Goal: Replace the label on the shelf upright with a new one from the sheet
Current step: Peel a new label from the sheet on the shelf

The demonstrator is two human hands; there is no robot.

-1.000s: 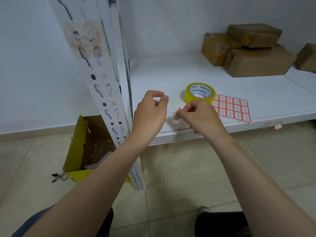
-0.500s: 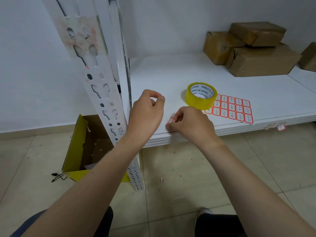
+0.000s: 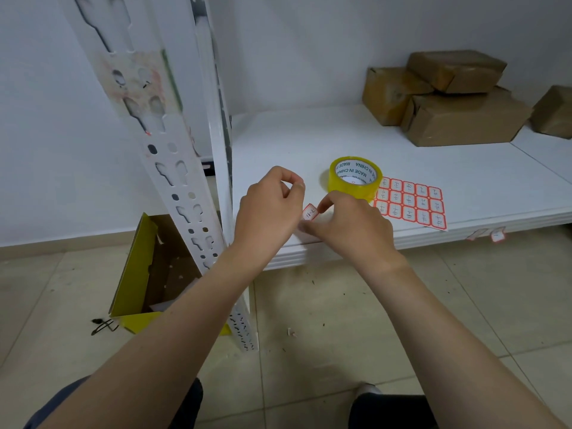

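Observation:
A small red-bordered label (image 3: pixel 310 212) with handwriting is pinched between thumb and fingers of my right hand (image 3: pixel 349 224), just over the front edge of the white shelf board (image 3: pixel 309 144). My left hand (image 3: pixel 267 215) hovers right beside it, thumb and forefinger pinched together; whether anything sits between them I cannot tell. The label sheet (image 3: pixel 411 202) lies on the shelf to the right. The white slotted shelf upright (image 3: pixel 173 168) rises at left, with a patch of old label residue (image 3: pixel 136 82) high on it.
A yellow tape roll (image 3: pixel 354 181) stands on the sheet's left corner. Brown cardboard parcels (image 3: pixel 448 97) are stacked at the shelf's back right. An open yellow box (image 3: pixel 136 274) sits on the tiled floor behind the upright. Two small labels (image 3: pixel 487 234) hang on the shelf's front edge.
Both hands have shifted slightly left, then up again, staying close together. The label in my right hand has turned so its written face shows.

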